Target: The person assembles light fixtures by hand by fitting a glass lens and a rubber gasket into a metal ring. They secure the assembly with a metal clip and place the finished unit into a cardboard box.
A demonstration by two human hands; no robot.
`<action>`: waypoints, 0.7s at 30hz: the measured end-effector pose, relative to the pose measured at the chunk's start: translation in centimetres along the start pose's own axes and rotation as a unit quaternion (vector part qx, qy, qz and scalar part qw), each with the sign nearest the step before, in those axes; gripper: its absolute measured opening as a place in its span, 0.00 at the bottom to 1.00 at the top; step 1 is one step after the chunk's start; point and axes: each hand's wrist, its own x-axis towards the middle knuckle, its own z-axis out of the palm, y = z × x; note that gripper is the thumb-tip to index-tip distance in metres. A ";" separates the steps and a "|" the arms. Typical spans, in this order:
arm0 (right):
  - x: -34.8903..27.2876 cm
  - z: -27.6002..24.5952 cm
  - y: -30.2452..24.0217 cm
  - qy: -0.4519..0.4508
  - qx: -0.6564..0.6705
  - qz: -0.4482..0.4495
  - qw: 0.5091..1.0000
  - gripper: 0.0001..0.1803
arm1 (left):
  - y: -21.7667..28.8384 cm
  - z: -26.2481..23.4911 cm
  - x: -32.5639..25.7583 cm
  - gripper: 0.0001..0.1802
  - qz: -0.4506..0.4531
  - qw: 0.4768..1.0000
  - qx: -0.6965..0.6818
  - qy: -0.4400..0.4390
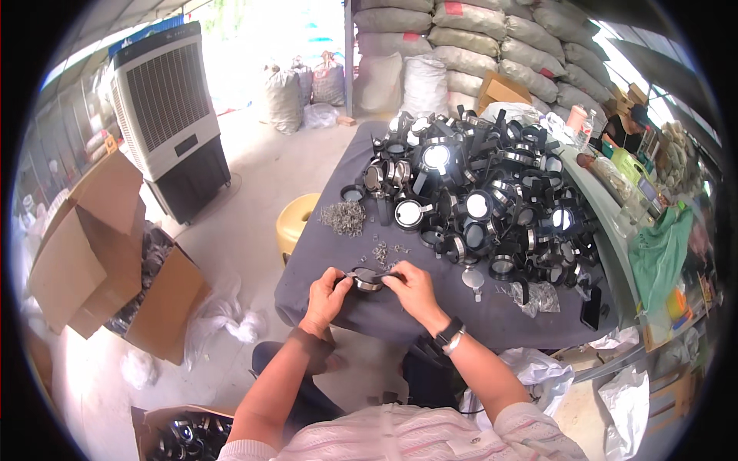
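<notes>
Left hand (327, 294) and right hand (410, 286): both pinching one round black-and-metal ring (367, 280), held between them at the near edge of the desk (323, 284). Desk: grey cloth cover. Small metal clips (344, 217), heaped just beyond the hands. Black round parts (477, 200), a large pile across the far half. Yellow stool (296, 219) left of the desk. Concrete floor; open cardboard boxes (100, 253) at left; air cooler (165, 123) behind; stacked sacks (492, 38) at the back.
</notes>
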 end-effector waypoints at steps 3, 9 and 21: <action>-2.6 -3.2 1.0 0.059 -0.033 0.009 0.998 0.09 | 1.6 0.1 0.7 0.07 -0.107 0.984 -0.129 -0.053; -6.0 -4.9 2.8 0.085 -0.071 0.032 0.993 0.09 | 5.4 -1.1 2.0 0.06 -0.233 0.954 -0.150 -0.110; -6.3 -5.1 1.6 0.069 -0.122 -0.017 0.990 0.09 | 21.6 7.0 21.5 0.17 0.053 0.943 -0.275 -0.182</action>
